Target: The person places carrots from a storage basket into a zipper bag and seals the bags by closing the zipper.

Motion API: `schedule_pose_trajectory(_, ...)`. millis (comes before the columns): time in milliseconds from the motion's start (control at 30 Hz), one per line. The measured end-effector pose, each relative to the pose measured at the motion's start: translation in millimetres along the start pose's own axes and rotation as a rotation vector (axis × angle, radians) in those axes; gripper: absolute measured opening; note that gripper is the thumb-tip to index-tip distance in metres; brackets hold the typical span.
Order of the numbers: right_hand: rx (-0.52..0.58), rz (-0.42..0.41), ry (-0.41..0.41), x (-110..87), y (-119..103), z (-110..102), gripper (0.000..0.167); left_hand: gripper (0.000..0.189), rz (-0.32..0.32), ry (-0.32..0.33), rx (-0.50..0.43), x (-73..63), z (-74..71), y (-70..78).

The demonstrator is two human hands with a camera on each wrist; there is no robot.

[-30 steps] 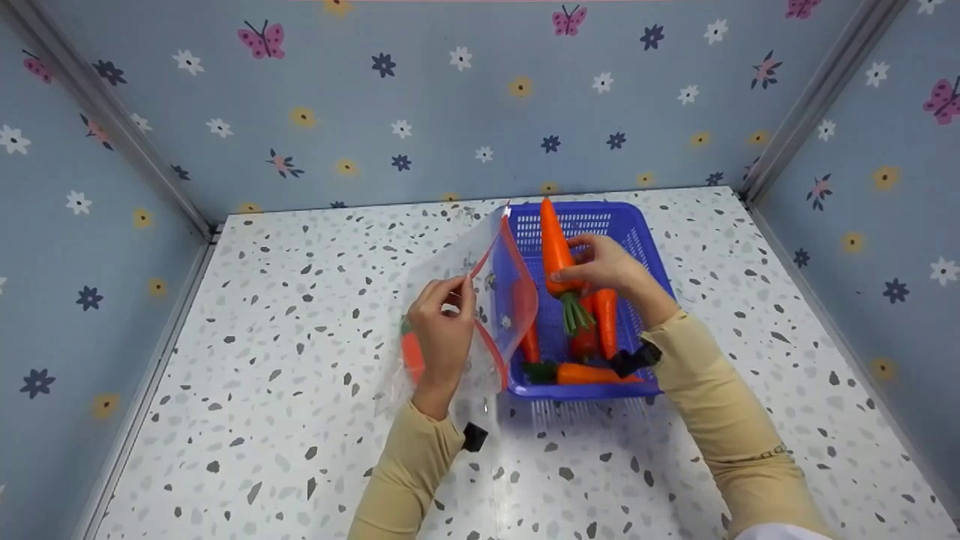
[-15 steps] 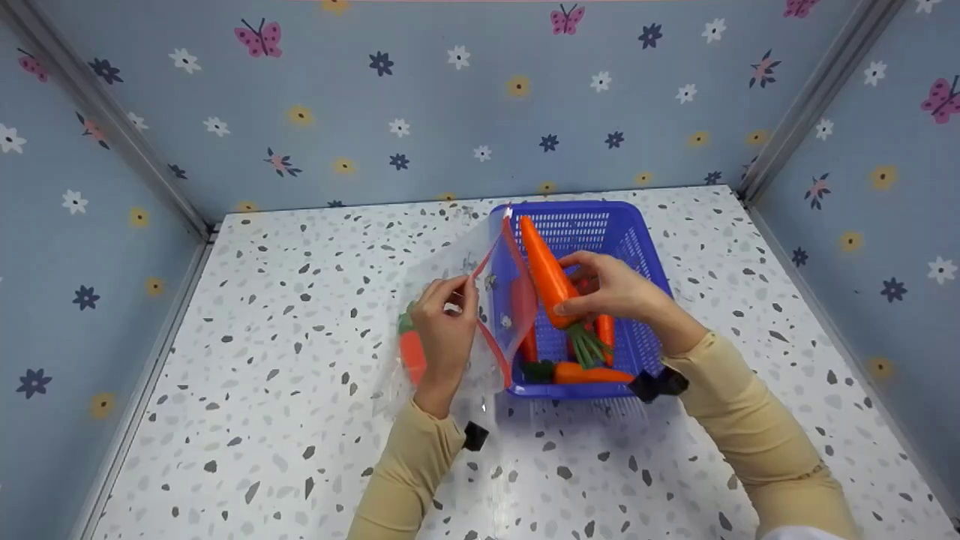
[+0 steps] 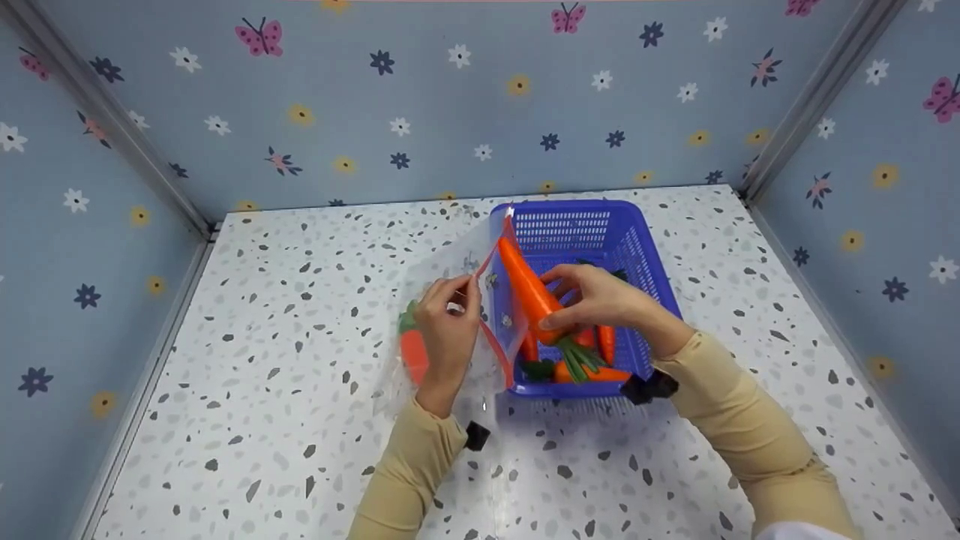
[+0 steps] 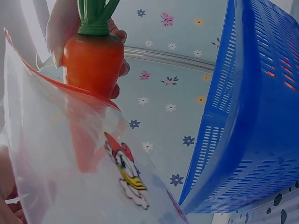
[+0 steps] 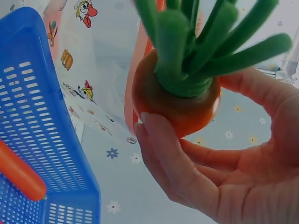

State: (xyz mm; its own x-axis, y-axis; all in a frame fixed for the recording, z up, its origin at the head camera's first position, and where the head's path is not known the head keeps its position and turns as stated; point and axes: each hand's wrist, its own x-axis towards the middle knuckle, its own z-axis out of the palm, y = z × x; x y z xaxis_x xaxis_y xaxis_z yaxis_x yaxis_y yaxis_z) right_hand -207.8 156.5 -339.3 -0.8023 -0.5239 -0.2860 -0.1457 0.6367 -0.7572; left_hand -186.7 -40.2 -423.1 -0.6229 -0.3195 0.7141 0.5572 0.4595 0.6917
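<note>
My right hand (image 3: pixel 600 300) grips an orange toy carrot (image 3: pixel 531 289) near its thick end, with the green tops (image 5: pixel 187 51) pointing back toward me. The carrot's tip is at the mouth of a clear zip bag (image 4: pixel 70 154) with a red edge and cartoon prints. In the left wrist view, the carrot's lower length shows through the bag's film. My left hand (image 3: pixel 450 322) pinches the bag's red edge and keeps its mouth apart. Inside the bag, partly behind the left hand, lies an orange-red piece with a green top (image 3: pixel 412 349).
Under the right hand stands a blue perforated basket (image 3: pixel 652 262) holding several carrots, one lying along its near side (image 3: pixel 592 373). The bag overlaps the basket's left rim. Flower-printed panels (image 3: pixel 480 97) enclose the speckled table (image 3: pixel 300 337) at the back and sides.
My right hand has brought the carrot down and to the left from above the basket, and its tip now reaches the bag's mouth. The left hand has stayed nearly still.
</note>
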Motion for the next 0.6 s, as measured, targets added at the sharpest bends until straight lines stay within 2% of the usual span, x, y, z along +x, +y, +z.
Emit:
schedule_pose_trajectory(233, 0.069, 0.064, -0.025, 13.6, -4, 1, 0.063, 0.009, 0.003, -0.008, -0.008, -1.2, 1.5, 0.7)
schedule_pose_trajectory(433, 0.095, 0.104, 0.027, 24.1, -7, 4, 0.066, 0.009, 0.011, -0.018, 0.001, -0.9, 2.7, 2.1)
schedule_pose_trajectory(600, 0.149, 0.101, 0.074, 32.2, -10, 11, 0.064, 0.008, 0.021, -0.018, 0.009, -0.7, 3.1, 2.6)
